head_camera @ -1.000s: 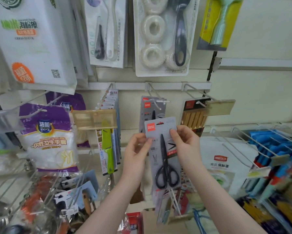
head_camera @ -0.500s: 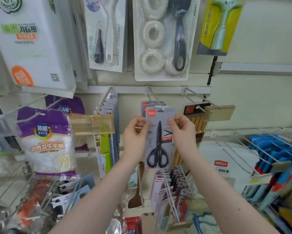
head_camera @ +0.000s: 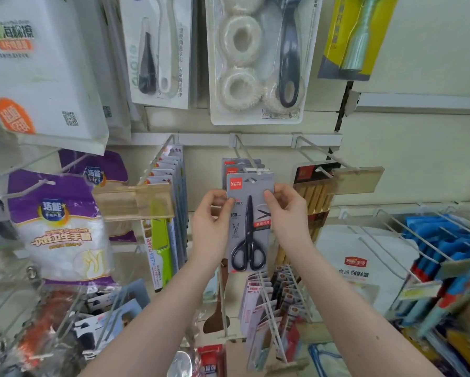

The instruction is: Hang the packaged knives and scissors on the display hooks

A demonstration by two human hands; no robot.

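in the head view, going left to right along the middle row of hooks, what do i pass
purple glove bag -> green knife pack -> left hand -> scissors pack -> right hand -> white bag -> blue packs

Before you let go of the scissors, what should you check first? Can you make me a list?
1. Grip: the left hand and the right hand pinch the upper sides of the scissors pack: ok.
2. Hole on the hook: a white tip shows in the pack's hang hole: ok, it seems.
3. Pack slid far enough back on the hook to stay when released: cannot tell.
4. Correct hook: the hung packs right behind look like the same kind: ok.
5. Pack straight: it sits about upright, scissors handles down: ok.
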